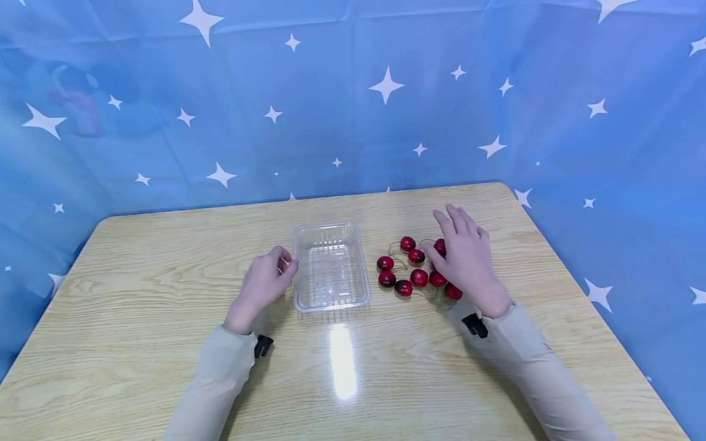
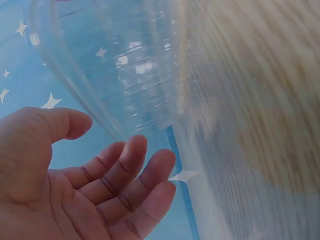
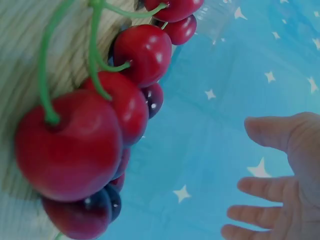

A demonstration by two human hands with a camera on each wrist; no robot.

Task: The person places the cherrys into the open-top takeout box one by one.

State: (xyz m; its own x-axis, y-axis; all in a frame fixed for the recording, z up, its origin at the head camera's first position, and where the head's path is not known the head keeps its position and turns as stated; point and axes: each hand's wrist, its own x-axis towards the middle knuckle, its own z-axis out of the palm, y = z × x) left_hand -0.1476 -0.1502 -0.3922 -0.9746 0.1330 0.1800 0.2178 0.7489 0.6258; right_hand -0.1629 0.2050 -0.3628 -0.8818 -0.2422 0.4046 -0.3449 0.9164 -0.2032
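Note:
A clear plastic tray (image 1: pixel 332 300) stands on the table, and my left hand (image 1: pixel 267 278) is at its left rim. In the left wrist view the left hand (image 2: pixel 105 185) has loosely bent fingers with nothing between them, close to the tray wall (image 2: pixel 135 70). Red cherries (image 1: pixel 419 278) with green stems lie in a cluster right of the tray. Over the cluster's right side hovers my right hand (image 1: pixel 467 254), fingers spread, hiding some fruit. The right wrist view shows that hand (image 3: pixel 275 180) holding nothing, apart from the nearest cherry (image 3: pixel 70 145).
The wooden table (image 1: pixel 165 269) has a bright light reflection in front of the tray. Its back edge meets a blue curtain (image 1: pixel 331 92) with white stars. Dark clips (image 1: pixel 475 326) sit at both sleeve cuffs.

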